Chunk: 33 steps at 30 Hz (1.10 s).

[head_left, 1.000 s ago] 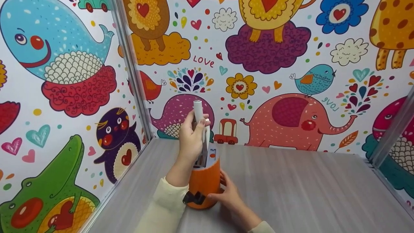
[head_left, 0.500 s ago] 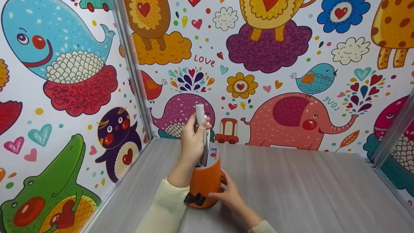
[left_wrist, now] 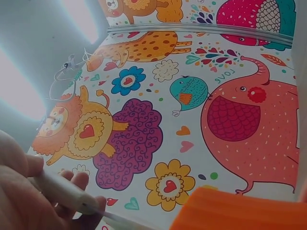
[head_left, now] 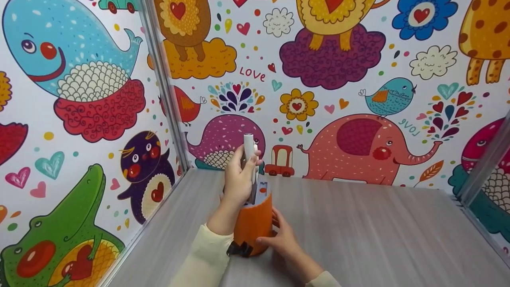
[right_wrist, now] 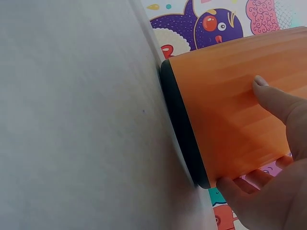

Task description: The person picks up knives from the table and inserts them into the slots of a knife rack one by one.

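An orange knife block (head_left: 255, 225) stands upright on the table, its pale slotted top facing up. My left hand (head_left: 240, 179) grips the white handle of a knife (head_left: 248, 144) above it, blade pointing down into the top. Another white piece shows close beside that handle; whether it is a second handle, I cannot tell. In the left wrist view the fingers wrap round the white handle (left_wrist: 64, 189), with part of the blade beyond. My right hand (head_left: 283, 237) holds the block's right side low down, thumb in front. The right wrist view shows the block's dark base (right_wrist: 184, 129) against the table.
The grey wood-grain table (head_left: 370, 231) extends to both sides of the block. Walls with cartoon animals (head_left: 350, 151) close it in at the back and left, with metal corner strips (head_left: 169, 91). A black strap or band (head_left: 240, 249) hangs by the left sleeve.
My left hand has moved down and slightly right, and the knife sits lower in the block. The right hand keeps its hold on the block.
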Each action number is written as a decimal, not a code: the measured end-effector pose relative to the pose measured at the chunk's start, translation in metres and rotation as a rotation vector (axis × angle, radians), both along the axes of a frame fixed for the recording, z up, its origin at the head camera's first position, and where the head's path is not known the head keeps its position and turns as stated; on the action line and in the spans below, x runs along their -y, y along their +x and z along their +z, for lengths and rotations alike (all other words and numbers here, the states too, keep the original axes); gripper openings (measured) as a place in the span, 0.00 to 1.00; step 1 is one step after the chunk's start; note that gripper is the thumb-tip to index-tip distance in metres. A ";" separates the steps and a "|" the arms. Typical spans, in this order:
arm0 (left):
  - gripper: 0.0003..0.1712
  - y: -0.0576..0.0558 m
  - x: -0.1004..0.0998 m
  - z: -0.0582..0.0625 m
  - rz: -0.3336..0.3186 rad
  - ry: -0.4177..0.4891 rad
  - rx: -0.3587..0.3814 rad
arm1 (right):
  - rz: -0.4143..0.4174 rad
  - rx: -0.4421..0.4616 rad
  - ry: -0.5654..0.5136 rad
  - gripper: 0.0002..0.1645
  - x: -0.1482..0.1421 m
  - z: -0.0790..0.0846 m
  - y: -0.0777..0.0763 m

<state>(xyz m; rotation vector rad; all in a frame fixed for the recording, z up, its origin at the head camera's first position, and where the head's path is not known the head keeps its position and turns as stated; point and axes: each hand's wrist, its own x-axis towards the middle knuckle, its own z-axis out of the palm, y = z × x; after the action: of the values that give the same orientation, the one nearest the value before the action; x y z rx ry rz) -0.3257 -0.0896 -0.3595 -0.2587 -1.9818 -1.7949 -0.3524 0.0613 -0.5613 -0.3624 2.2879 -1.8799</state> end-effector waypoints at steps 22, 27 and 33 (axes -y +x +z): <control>0.31 0.004 0.002 -0.028 -0.015 -0.044 -0.006 | 0.013 -0.020 -0.040 0.70 0.001 0.000 0.001; 0.31 0.004 0.001 -0.035 -0.028 -0.055 -0.006 | 0.009 -0.005 -0.062 0.70 0.000 0.000 0.001; 0.28 0.004 0.000 -0.041 -0.025 -0.058 -0.006 | 0.007 0.001 -0.066 0.69 0.000 0.001 0.001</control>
<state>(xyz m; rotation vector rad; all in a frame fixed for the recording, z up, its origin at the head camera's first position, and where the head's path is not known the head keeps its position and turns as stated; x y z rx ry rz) -0.3221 -0.0895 -0.4005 -0.3083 -2.0376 -1.7520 -0.3511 0.0611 -0.5607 -0.3774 2.2257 -1.9550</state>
